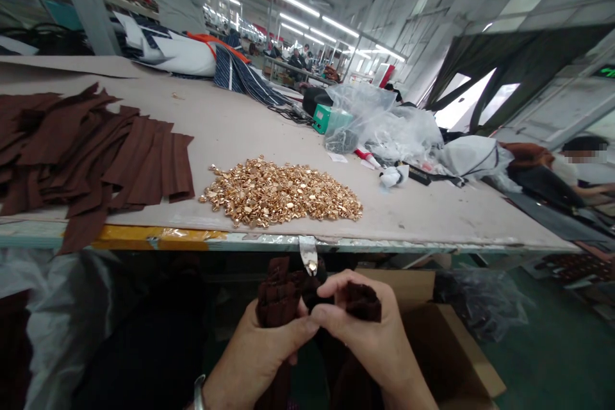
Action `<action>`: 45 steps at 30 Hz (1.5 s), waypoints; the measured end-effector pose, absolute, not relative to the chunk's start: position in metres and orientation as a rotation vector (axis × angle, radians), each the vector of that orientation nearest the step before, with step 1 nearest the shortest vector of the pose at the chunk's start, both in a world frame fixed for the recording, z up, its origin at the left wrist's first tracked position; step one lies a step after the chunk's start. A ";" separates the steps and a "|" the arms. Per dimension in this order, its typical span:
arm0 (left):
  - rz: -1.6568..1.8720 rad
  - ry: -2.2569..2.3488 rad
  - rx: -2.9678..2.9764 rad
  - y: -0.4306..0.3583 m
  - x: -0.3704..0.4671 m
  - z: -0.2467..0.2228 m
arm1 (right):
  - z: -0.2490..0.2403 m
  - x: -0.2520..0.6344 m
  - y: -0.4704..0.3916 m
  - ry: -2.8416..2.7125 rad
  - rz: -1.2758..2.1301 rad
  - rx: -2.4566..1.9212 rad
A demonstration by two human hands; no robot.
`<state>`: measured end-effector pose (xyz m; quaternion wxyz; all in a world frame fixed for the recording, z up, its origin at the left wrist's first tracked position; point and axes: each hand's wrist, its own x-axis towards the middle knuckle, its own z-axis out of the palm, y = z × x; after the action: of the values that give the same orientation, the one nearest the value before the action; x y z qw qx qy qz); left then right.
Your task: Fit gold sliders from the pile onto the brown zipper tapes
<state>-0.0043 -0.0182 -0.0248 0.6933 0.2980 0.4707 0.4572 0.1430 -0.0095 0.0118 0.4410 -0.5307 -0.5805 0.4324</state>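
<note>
My left hand (269, 339) is closed around a bundle of dark brown zipper strips (279, 298), in front of the table's edge. My right hand (368, 327) grips more brown zipper strips (364, 301), its thumb and forefinger pinched close to the left thumb. What lies between the fingertips is partly hidden. Just above them, a small metal holder (308, 250) juts from the table edge with a gold piece at its tip. A heap of small gold zipper sliders (283, 195) lies on the table behind it. Further left rests a large pile of brown zipper strips (96, 154).
On the table (432, 211) stand a green box (331, 119) and crumpled clear plastic bags (384, 118). Striped fabric (245, 77) lies at the back. Below right is an open cardboard box (451, 346). Another person (583, 166) sits at far right.
</note>
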 end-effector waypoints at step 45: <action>1.008 1.015 0.504 -0.015 -0.007 -0.025 | -0.010 0.141 -0.024 -1.582 0.799 -1.087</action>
<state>-0.0069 -0.0149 -0.0250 0.7261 0.2287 0.4602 0.4569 0.1407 -0.0237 -0.0100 0.5065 -0.4508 -0.6561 0.3314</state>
